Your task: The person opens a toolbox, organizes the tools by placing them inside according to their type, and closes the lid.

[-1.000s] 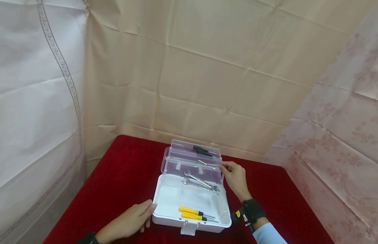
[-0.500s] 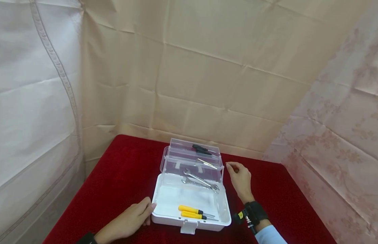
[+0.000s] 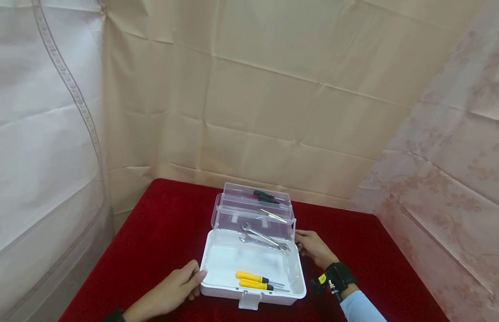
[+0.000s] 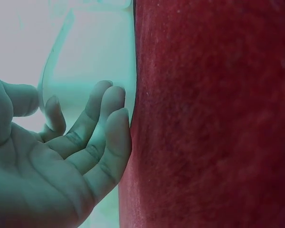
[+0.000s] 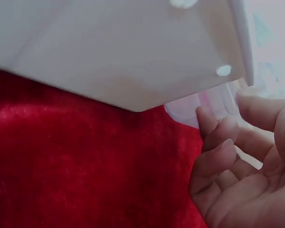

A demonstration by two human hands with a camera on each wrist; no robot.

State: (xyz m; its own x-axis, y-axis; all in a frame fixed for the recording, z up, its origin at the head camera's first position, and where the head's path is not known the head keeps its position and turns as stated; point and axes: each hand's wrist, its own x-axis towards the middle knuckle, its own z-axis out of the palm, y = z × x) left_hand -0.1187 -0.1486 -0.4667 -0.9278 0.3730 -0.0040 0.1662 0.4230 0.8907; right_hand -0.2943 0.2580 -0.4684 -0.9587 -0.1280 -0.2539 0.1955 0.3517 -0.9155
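Observation:
A white toolbox [image 3: 249, 291] lies unfolded on the red cloth, its clear trays [image 3: 237, 232] spread behind the base. Two yellow-handled screwdrivers [image 3: 251, 284] rest inside near the front. Two open-end wrenches [image 3: 263, 237] lie at the back, on the tray nearest the base. Slim shiny metal rods [image 3: 273, 216] sit one tray farther, and black-handled tools [image 3: 265, 197] in the farthest. My left hand [image 3: 174, 286] holds the front left corner, thumb on the rim, fingers [image 4: 116, 130] against the outer wall. At the back right corner, my right hand [image 3: 313, 248] grips the edge beside the trays, fingers [image 5: 213, 164] curled.
The red cloth [image 3: 164, 223] covers the table around the toolbox. Beige sheeting [image 3: 265, 112] hangs behind it, with pale sheets at both sides. A white latch [image 3: 249, 300] juts from the toolbox's front.
My right hand let go of a slim metal rod in the middle tray, drew to the right, then came down to the toolbox's back right corner. My left hand stays put.

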